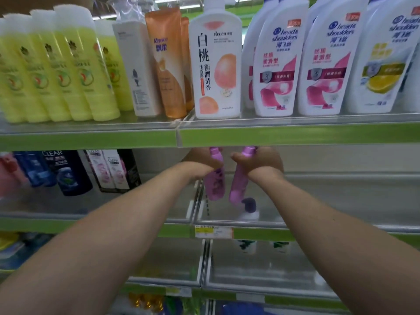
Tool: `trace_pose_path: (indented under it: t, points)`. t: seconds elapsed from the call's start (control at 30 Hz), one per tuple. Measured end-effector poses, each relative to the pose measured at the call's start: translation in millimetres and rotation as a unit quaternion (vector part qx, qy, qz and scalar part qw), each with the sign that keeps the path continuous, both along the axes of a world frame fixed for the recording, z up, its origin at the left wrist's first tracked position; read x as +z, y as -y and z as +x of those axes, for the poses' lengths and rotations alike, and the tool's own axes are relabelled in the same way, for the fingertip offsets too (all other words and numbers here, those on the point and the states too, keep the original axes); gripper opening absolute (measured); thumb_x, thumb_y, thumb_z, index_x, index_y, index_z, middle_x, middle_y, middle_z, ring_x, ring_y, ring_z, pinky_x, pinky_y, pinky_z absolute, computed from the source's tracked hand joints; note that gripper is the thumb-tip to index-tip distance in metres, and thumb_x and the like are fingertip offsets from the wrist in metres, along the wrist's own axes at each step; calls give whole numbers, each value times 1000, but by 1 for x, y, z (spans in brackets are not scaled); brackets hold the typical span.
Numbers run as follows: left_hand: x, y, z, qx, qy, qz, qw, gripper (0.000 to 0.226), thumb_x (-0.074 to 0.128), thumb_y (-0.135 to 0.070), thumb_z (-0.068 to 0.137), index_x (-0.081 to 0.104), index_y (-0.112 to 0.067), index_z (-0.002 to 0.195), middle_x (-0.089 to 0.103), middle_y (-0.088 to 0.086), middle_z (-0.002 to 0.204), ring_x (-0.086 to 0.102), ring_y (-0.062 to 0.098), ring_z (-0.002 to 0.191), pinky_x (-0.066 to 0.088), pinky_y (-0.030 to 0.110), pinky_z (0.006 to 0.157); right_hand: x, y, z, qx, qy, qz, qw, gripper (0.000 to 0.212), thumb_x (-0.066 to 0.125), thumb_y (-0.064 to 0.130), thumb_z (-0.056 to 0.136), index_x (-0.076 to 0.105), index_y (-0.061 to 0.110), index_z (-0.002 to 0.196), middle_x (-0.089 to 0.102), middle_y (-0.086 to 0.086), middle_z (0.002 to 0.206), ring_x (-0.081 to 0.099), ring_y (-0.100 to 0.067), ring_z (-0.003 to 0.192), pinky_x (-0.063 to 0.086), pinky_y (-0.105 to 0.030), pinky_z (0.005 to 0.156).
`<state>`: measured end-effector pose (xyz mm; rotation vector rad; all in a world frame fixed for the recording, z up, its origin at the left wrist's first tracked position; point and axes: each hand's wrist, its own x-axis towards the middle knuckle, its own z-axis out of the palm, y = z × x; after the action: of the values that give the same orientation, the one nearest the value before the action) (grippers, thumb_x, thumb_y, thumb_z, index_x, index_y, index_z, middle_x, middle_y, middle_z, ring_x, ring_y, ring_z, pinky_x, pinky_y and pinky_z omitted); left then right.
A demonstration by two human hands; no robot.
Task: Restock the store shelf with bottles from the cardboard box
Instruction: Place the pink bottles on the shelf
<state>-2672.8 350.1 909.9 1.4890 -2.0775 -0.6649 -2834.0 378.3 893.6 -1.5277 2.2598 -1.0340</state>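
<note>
Both of my arms reach into the middle shelf, just under the green edge of the upper shelf. My left hand grips a purple bottle around its upper part, the bottle hanging roughly upright. My right hand grips a second purple bottle, tilted with its base towards the left. The two bottles hang close together above the shelf floor, their caps partly hidden by the upper shelf edge. The cardboard box is out of view.
A white pump bottle with a purple top stands just below the held bottles. Dark and white Clear bottles fill the middle shelf's left. The upper shelf holds yellow, orange and white bottles. A price tag marks the shelf edge.
</note>
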Motion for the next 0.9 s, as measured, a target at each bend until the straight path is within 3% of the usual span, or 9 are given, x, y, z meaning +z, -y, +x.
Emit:
trace_pose_path:
  t: [0.07,0.2,0.3,0.37,0.43,0.53,0.63,0.8,0.9]
  points:
    - [-4,9,0,10,-15,21,1000,25,62,-13,82,72,-10,104,72,7,103,64,21,89,47,27,74,1,7,0,3,-27,22,999,63,57,77,78,69,15,84,65,-12,105,64,-27,92,42,-29,73]
    - [-9,18,0,7,-17,31,999,20,61,-13,78,72,-8,94,71,7,93,63,21,82,52,33,74,-4,18,4,26,-7,50,998,80,51,94,62,64,16,75,65,-5,87,62,-21,71,43,-29,63]
    - [-19,22,5,-12,-72,31,997,42,67,-16,61,69,-12,103,73,8,103,69,24,92,58,39,82,-7,17,2,54,-51,50,996,80,49,97,59,63,19,72,63,-2,75,60,-17,65,40,-27,56]
    - [-31,28,10,-43,-158,58,985,53,72,5,67,60,-15,115,70,7,106,68,21,92,57,32,80,-6,15,-2,103,-62,50,991,65,60,85,66,65,20,73,68,-2,78,66,-20,71,52,-32,65]
    - [-42,32,14,-60,-247,97,962,65,70,25,69,56,-10,122,69,6,100,66,15,86,59,27,76,-5,11,-11,181,-15,44,982,31,77,50,76,65,22,75,72,-5,83,70,-22,73,59,-35,67]
    - [-57,28,17,-44,-204,96,973,57,76,18,69,64,-10,118,71,1,95,69,19,88,60,28,80,-16,10,-27,225,9,93,970,15,75,15,81,64,24,86,75,-8,88,69,-19,62,54,-29,51]
    - [-70,22,16,-29,-192,107,975,49,77,14,72,67,-5,116,71,2,97,67,13,82,56,13,66,-32,14,-37,218,39,113,969,26,74,16,83,62,23,106,74,-2,93,74,-20,75,57,-31,55]
    - [-75,40,9,-10,-268,128,955,58,73,20,73,58,-8,121,67,9,110,65,24,101,54,35,91,-43,32,-46,229,125,79,962,34,78,17,84,59,20,112,71,-2,97,67,-19,69,51,-29,55]
    - [-77,54,6,-6,-254,99,962,64,72,21,72,52,-6,126,67,11,111,65,24,100,59,22,78,-49,48,-49,232,147,66,959,34,77,18,85,57,21,112,69,-2,102,66,-19,72,52,-33,62]
